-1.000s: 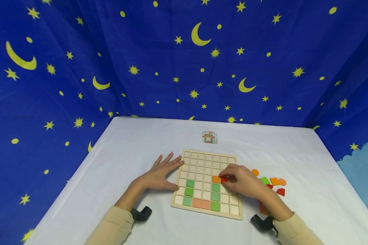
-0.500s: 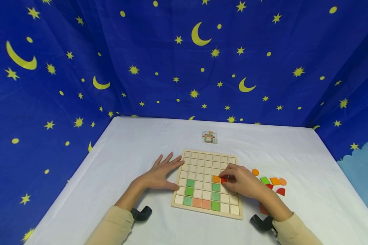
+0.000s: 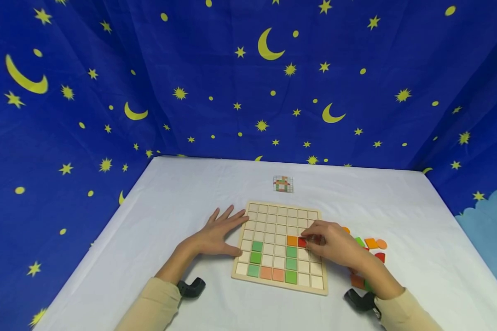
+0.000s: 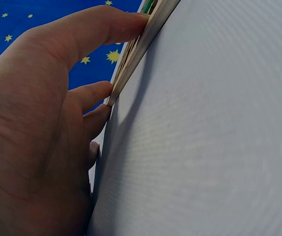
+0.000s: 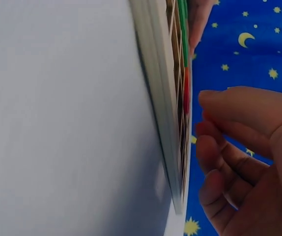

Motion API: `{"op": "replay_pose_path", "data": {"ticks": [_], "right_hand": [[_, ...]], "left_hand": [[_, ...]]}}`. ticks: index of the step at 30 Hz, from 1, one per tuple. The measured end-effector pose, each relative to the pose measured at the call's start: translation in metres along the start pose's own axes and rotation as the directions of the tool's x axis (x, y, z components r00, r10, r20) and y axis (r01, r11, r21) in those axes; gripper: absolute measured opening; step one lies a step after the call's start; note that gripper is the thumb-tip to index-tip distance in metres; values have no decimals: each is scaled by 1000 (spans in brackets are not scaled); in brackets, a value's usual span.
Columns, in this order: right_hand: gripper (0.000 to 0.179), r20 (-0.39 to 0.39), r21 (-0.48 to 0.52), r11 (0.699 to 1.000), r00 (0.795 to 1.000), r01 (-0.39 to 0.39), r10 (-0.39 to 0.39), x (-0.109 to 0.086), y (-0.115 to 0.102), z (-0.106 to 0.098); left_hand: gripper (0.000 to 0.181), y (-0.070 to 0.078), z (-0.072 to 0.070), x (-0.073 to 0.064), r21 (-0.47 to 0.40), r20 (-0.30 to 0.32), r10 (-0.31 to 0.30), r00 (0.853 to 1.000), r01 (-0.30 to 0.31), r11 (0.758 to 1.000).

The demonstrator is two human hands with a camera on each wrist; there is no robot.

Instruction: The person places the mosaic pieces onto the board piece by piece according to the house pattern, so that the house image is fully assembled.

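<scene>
A square wooden grid board (image 3: 270, 225) lies on the white table with green, salmon and orange square tiles in some cells. My left hand (image 3: 215, 236) rests at the board's left edge with fingers spread, the thumb and fingertips touching the rim in the left wrist view. A red tile (image 3: 302, 242) sits in the cell right of the orange tile (image 3: 291, 241). Just right of it hovers my right hand (image 3: 331, 241), its fingers loosely bent. In the right wrist view the thumb (image 5: 239, 105) and fingers stand off the board, with nothing seen between them.
Loose tiles, among them an orange square (image 3: 371, 243), a salmon disc (image 3: 381, 244) and a red piece (image 3: 380, 257), lie right of the board, partly behind the right arm. A small picture card (image 3: 283, 184) lies beyond the board. Blue starry cloth (image 3: 248, 82) walls the table.
My right hand has let go of the red tile and drawn slightly to the right, leaving the tile in its cell. The left hand has stayed in place.
</scene>
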State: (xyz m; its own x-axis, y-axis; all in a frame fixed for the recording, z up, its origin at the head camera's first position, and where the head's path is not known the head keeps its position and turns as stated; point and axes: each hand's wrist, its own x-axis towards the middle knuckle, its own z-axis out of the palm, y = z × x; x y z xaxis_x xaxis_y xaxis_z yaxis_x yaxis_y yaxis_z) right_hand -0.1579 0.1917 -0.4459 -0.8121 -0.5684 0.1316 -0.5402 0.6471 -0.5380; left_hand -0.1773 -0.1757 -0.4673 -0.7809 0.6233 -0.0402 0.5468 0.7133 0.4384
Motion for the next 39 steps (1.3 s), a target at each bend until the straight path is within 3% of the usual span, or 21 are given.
{"op": "replay_pose_path", "data": {"ticks": [10,21,31,39], "right_hand": [[23,52,15,999,998,-35,35,-27,13,-18],[22,117,32,981,975,-193,188,-61,24,-31],[23,102,49,993,990,-106,100,-86,36,-37],[33,114,78,983,981,-166,157,-96,39,-40]], "left_hand": [[98,0,0,0,10,3,1,1000,-1,1000],[97,-2,2,0,8,0,-6,1000,6,1000],[98,-1,2,0,10,2,0,1000,0,1000],[98,-3,3,0,11,4,-8,1000,8,1000]]}}
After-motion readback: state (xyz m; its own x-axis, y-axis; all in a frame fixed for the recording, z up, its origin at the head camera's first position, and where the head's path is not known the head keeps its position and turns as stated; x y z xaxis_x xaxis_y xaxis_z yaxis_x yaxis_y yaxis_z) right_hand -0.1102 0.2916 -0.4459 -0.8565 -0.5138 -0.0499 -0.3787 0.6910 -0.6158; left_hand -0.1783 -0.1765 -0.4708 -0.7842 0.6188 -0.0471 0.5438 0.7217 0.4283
